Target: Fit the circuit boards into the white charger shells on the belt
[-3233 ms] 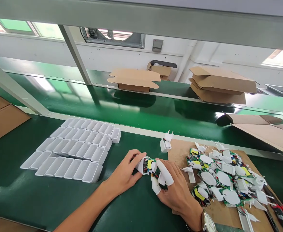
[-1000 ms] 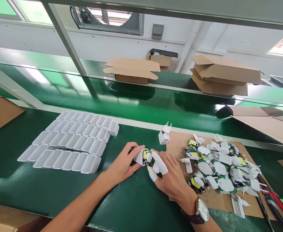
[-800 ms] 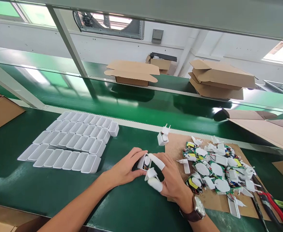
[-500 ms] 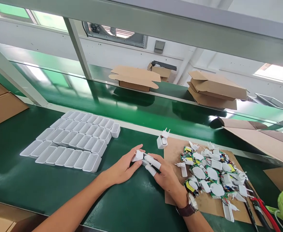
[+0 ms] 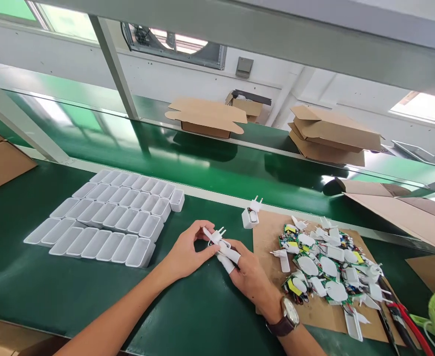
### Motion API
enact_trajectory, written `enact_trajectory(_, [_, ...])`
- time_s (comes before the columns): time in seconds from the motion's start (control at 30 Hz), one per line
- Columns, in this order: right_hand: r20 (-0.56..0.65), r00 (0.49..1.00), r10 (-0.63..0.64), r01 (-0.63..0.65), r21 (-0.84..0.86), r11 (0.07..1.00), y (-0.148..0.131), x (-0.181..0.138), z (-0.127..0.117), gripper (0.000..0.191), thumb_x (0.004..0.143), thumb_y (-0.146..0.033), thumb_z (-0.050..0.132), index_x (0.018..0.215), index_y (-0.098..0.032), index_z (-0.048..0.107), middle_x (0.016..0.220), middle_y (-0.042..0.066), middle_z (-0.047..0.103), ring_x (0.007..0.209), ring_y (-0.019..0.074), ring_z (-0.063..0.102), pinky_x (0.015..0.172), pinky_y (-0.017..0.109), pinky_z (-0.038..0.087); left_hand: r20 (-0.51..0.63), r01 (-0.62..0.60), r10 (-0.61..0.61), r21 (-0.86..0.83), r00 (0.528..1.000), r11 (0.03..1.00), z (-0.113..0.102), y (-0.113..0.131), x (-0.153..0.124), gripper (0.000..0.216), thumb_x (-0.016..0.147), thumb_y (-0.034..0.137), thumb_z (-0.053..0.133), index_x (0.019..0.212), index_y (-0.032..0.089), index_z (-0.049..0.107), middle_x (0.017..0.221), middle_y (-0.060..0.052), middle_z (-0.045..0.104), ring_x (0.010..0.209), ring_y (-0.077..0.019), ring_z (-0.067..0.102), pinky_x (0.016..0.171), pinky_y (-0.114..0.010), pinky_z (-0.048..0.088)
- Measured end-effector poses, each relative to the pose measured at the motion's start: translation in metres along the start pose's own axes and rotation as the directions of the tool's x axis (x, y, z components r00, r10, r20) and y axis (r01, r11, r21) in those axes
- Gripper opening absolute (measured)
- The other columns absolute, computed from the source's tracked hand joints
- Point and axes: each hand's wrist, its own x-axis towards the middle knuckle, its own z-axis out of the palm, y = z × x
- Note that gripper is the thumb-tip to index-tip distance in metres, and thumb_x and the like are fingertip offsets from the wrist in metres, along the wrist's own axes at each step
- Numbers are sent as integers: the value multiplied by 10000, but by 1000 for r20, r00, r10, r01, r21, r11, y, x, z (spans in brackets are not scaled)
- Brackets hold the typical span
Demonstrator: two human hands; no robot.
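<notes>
Held a white plug piece (image 5: 216,236) just above the green surface (image 5: 91,296), a little right of centre, with its two prongs pointing up and to the right. Clamped the grip of the left hand (image 5: 185,253) on its left end, thumb underneath and fingers curled over the top. Clamped the grip of the right hand (image 5: 250,277) on its right end, using fingertips (image 5: 232,255) sheathed in white cots; wore a wristwatch (image 5: 287,316) on that wrist. Had rows of empty white shells (image 5: 102,225) laid side by side on the surface to the left, well apart from the hands. Had one assembled charger (image 5: 250,216) standing just beyond the hands, at the corner of a cardboard sheet (image 5: 314,314). Had circuit boards and white covers (image 5: 328,267) heaped on that sheet, to the right of the right hand. Could not tell how far the held piece was put together.
</notes>
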Motion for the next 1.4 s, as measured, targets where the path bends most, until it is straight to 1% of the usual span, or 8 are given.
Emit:
enact_trajectory(0.4, [2,1000,4,-3,-88,996,-6,-1,3,481,952,-72,509,1409,-223,514,1195,124,683,1068,249,707,872,392,647,25,-54,50,144,998,988,-5,-1,2,63,896,255,589,885,223,535,897,9,621,774,-138,587,731,-295,513])
enact_trajectory(0.57, [-64,990,127,-116,150,982,0,1,8,367,969,-177,544,1326,-240,607,1171,109,701,1031,235,714,896,411,637,46,-23,23,1,999,1000,-4,-4,1,422,854,340,725,1214,234,533,1034,-28,676,929,-192,687,894,-397,577])
enact_trajectory(0.67, [-1,912,410,-357,487,797,-2,5,8,326,1034,-357,467,1246,-214,670,965,81,754,821,229,745,731,389,660,66,-217,212,75,975,973,6,-6,-4,979,701,328,893,1501,276,330,1300,-92,628,1196,-281,629,1049,-504,519])
enact_trajectory(0.77, [115,848,517,-455,658,600,-6,9,6,443,1046,-484,410,1115,-187,731,779,81,754,720,260,747,665,415,653,41,-382,383,233,923,894,18,-8,-8,933,781,268,840,1533,307,289,1327,-99,606,1188,-283,604,1010,-512,527])
enact_trajectory(0.9, [154,843,516,-465,691,553,-10,11,5,460,1041,-501,397,1073,-206,749,779,87,767,727,270,753,674,436,654,-11,-435,465,336,885,835,27,-8,-8,870,837,239,779,1535,298,263,1278,-95,627,1109,-265,621,933,-461,546])
enact_trajectory(1.13, [-131,870,475,-328,565,757,-6,14,1,363,988,-464,549,1221,-233,707,1051,91,778,916,258,759,786,427,669,-75,-358,466,538,882,763,23,-8,-5,757,815,158,674,1494,207,342,1249,-133,640,1151,-333,571,948,-518,484])
enact_trajectory(1.33, [-532,706,468,-306,367,879,49,10,-20,450,976,-319,540,1406,-188,532,1283,166,683,1154,248,702,978,472,601,-122,-205,267,373,956,905,25,-1,26,552,779,139,688,1296,216,512,1105,-67,643,1045,-273,590,926,-452,521])
enact_trajectory(1.4, [-489,774,403,-282,303,910,68,8,-17,503,961,-250,494,1459,-182,457,1279,172,681,1140,243,713,929,459,624,-61,-166,198,341,978,925,32,5,47,627,742,119,712,1326,208,502,1151,-73,650,1085,-278,596,961,-444,512])
